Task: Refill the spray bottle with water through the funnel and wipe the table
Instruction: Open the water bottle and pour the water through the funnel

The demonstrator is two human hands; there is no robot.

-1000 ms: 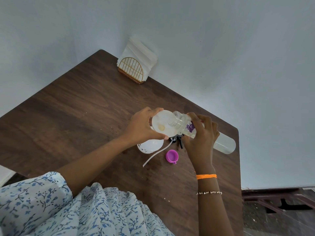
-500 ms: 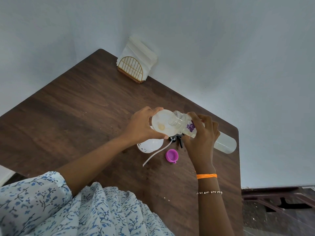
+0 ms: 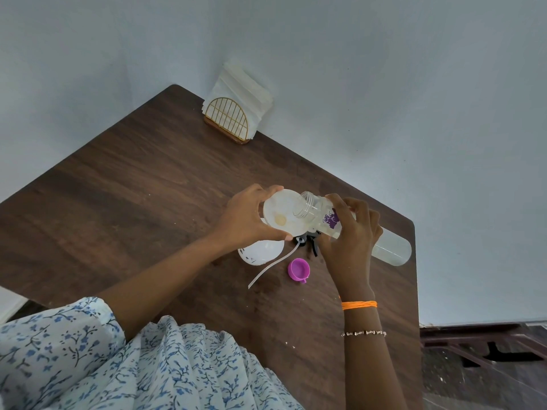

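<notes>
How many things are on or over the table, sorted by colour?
White or clear: 5, namely funnel, water bottle, spray bottle, dip tube, napkins
Purple: 1, cap
Gold: 1, napkin holder
Black: 1, sprayer head
Total: 8

A gold wire napkin holder (image 3: 228, 119) is standing at the far table corner, holding white napkins (image 3: 242, 88). Dark wooden furniture (image 3: 485, 341) is showing on the floor at right.
</notes>
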